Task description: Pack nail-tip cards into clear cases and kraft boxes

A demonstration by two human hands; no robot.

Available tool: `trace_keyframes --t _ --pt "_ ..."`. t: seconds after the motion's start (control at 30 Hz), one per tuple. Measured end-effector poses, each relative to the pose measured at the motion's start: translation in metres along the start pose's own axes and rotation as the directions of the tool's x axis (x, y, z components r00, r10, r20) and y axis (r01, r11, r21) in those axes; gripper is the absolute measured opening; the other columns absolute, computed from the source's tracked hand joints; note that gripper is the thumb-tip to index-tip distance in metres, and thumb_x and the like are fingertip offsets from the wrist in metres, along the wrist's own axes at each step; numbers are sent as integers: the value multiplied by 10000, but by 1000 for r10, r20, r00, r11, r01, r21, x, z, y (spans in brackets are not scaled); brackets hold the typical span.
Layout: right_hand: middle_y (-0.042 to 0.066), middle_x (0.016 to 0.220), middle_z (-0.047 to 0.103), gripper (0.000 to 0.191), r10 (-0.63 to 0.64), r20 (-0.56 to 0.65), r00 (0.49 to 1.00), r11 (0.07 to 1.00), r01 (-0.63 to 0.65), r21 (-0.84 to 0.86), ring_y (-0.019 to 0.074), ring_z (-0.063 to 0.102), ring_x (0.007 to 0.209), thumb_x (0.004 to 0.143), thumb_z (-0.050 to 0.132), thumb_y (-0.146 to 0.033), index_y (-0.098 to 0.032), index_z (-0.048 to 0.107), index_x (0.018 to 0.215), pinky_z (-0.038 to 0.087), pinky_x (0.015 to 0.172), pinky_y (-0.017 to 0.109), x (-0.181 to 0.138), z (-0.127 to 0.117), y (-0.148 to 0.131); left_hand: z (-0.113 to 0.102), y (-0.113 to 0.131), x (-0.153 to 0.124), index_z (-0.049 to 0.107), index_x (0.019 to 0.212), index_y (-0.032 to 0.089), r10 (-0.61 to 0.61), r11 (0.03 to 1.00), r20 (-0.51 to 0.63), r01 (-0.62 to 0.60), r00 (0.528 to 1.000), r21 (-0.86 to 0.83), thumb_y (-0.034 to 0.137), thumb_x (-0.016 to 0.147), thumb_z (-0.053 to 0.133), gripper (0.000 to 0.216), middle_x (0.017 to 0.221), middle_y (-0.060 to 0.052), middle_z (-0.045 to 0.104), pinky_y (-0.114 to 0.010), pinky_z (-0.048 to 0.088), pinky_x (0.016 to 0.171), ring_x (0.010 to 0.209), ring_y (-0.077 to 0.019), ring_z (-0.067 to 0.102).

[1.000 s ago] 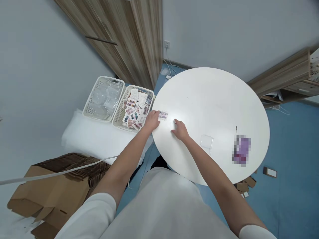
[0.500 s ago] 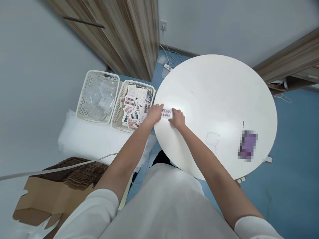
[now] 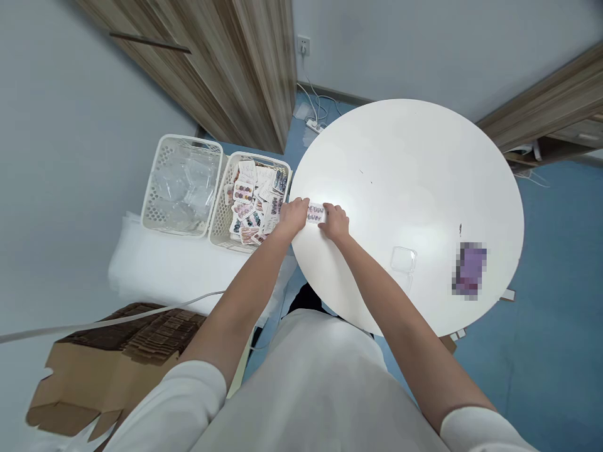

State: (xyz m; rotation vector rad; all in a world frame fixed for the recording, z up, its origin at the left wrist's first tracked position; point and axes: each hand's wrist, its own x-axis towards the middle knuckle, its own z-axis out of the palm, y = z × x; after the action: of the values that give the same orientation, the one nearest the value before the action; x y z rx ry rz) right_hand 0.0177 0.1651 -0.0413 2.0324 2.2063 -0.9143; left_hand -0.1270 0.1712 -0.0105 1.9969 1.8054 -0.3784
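At the left edge of the round white table (image 3: 414, 163), a small card of press-on nails (image 3: 315, 213) lies between my hands, its nails set in two rows. My left hand (image 3: 294, 215) has its fingers closed on the card's left end. The opposite end is gripped by my right hand (image 3: 336, 222), with thumb and fingers at its edge. Just left of my left hand, a white basket (image 3: 224, 233) holds many similar cards in various colours. A clear plastic case (image 3: 404, 259) rests on the table, right of my right forearm.
Another white basket (image 3: 151, 204) holds clear plastic pieces. Both baskets stand on white wrapping material (image 3: 155, 263). Flattened cardboard (image 3: 94, 376) lies lower left, with a pale cable (image 3: 141, 314) across it. A pixelated purple object (image 3: 471, 267) is on the table's right. Wooden cabinets (image 3: 235, 69) stand behind.
The view has shifted slightly. Both hands stay on the card of press-on nails at the table's left edge, with little visible movement.
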Motion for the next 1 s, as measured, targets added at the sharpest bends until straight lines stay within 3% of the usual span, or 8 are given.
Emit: trace_keyframes --t 0.13,0.33,0.57,0.73,1.0 --pt "63 1094 493 543 4 -24 1000 1000 -4 11 237 443 998 680 613 -235 -245 399 1180 360 810 367 -3 0 0 3 0 -2 426 1104 193 -2 997 -2 2 1000 -75 32 757 404 383 1013 -93 509 -297 407 758 920 -208 545" --pt "71 1084 528 517 -65 -84 994 995 71 69 229 467 977 715 546 -179 -205 383 1205 355 833 385 -13 5 1 15 1 -11 356 1221 200 4 972 -116 -31 993 -232 12 747 407 512 1071 -99 485 -294 404 793 1005 -218 503" --pt "108 1129 481 653 -183 -113 976 963 201 177 242 449 1018 700 537 -165 -159 293 1305 389 863 381 -28 2 18 19 8 -27 284 1301 137 71 913 -182 -137 981 -384 43 689 517 661 1072 -105 484 -295 421 801 963 -210 514" --pt "93 1136 440 717 -204 -180 962 935 246 255 238 443 1032 718 531 -177 -215 212 1359 402 885 402 -58 -13 47 21 34 -40 301 1291 111 151 869 -261 -254 954 -425 66 687 550 655 1057 -107 486 -312 430 806 951 -210 515" --pt "70 1099 461 667 -163 -232 959 922 232 309 202 492 927 771 515 -210 -277 215 1363 442 838 405 -133 -34 113 36 101 -76 331 1276 157 318 795 -319 -435 893 -423 113 710 564 613 1045 -80 485 -314 443 800 918 -192 529"
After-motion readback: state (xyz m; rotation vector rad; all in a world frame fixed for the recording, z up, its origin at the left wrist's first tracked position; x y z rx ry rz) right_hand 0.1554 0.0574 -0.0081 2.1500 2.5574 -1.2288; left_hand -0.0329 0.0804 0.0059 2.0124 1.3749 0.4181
